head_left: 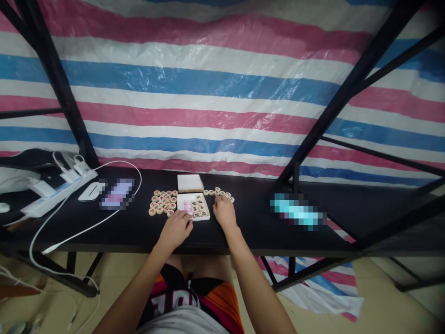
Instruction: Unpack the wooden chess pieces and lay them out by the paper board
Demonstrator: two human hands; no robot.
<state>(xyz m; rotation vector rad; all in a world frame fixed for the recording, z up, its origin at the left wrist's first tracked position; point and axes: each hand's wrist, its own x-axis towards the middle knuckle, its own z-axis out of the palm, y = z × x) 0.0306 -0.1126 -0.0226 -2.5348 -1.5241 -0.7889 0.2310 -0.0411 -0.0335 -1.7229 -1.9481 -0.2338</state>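
Observation:
A shallow white box (190, 219) lies on the black table in front of me. Black-marked xiangqi pieces (203, 214) fill its right part, and its left part shows a white floor with pink lines. My left hand (176, 228) is closed at the box's front left corner, fingers bent over its edge. To the right of the box, the fingertips of my right hand (225, 213) are pinched down on a xiangqi piece (217, 195) among several loose ones; the fingers partly hide it. Several red-marked pieces (162, 199) lie grouped in rows left of the box.
Behind the box lies its lid (189, 183). A blurred phone-like object (117, 193), a white flat device (91, 191) and a power strip (55, 195) with cables are on the left. A blurred turquoise object (298, 211) lies right. Black metal posts (327, 116) frame the table; striped sheeting (194, 83) hangs behind.

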